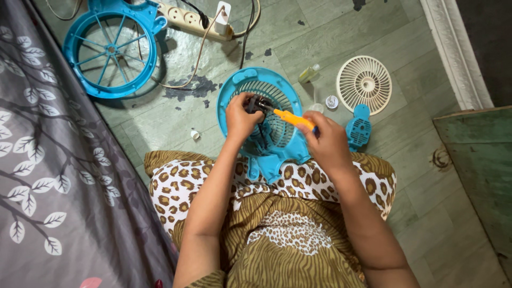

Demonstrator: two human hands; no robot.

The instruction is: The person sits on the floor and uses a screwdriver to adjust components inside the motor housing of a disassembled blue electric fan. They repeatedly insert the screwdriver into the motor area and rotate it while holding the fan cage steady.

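Right hand (326,143) fingers grip orange screwdriver (292,118), left hand (241,117) fingers pinch black motor (260,104) on blue fan grille (277,88)

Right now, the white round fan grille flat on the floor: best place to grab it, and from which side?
Probably the outer rim of the white fan grille, pinched from above on the near edge facing the right hand. It lies flat and apart from the small blue part, and its thin slats look flimsy; the rim looks like the sturdier part.

Both arms reach forward, left hand (241,114) and right hand (326,140) fingers curled.
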